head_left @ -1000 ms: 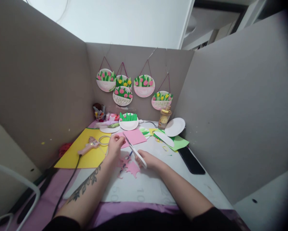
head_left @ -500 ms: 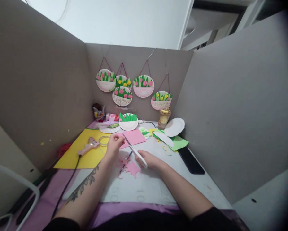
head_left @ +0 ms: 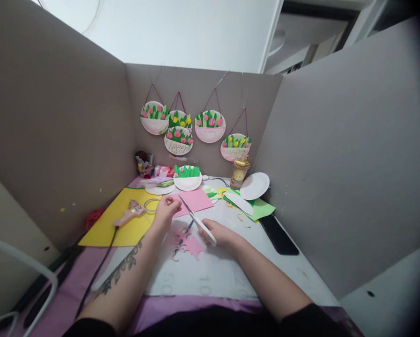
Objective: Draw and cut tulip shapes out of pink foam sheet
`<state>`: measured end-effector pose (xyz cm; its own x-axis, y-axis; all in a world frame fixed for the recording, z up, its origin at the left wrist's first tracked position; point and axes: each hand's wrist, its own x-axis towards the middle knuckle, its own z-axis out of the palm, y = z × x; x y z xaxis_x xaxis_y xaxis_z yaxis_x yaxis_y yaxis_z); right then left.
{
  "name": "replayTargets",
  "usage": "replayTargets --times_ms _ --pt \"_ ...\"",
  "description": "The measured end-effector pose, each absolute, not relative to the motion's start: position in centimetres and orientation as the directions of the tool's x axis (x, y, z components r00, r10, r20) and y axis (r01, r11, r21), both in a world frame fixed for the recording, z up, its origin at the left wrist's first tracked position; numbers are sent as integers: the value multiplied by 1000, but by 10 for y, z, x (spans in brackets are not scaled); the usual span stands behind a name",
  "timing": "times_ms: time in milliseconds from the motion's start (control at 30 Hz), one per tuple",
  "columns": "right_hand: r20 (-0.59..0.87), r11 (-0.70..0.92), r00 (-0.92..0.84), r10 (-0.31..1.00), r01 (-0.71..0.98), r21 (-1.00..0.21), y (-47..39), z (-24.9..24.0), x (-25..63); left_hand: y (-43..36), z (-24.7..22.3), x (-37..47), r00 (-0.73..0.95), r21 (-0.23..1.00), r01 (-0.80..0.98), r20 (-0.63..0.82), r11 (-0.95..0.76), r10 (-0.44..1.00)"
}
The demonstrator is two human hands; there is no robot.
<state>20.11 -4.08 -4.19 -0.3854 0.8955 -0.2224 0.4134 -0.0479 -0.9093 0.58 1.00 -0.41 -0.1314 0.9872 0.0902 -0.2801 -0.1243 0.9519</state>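
My right hand (head_left: 216,231) grips a pair of scissors (head_left: 203,226) by the white handles, its blades pointing up and to the left. Close to the blade tips, my left hand (head_left: 166,211) is closed in a pinch. Whatever lies between its fingertips is too small to make out. Behind both hands lies a sheet of pink paper (head_left: 195,200), partly covered by the left hand. Cut pink scraps (head_left: 192,245) with curved notches rest on the white board below the scissors, beside a dark blue slim object, perhaps a pen, partly hidden.
A glue gun (head_left: 128,217) and a tape roll (head_left: 151,205) lie on yellow paper (head_left: 99,229) at left. A phone (head_left: 278,235), green sheets (head_left: 264,208), paper plates (head_left: 254,186) and a cup (head_left: 239,174) are at right. Decorated plates (head_left: 210,133) hang on the grey back panel.
Almost nothing differs. The hands and scissors keep nearly the same positions, with only a slight shift of the whole view.
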Motion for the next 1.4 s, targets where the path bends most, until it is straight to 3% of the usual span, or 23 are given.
replayTargets --times_ms 767,1400 --pt "-193 -19 -406 893 395 -918 -46 -34 197 14 -15 7 -97 950 -257 158 -178 983" --pt "-225 -45 -398 889 413 -910 -42 -36 202 10 -6 5 -74 955 -272 103 -120 992"
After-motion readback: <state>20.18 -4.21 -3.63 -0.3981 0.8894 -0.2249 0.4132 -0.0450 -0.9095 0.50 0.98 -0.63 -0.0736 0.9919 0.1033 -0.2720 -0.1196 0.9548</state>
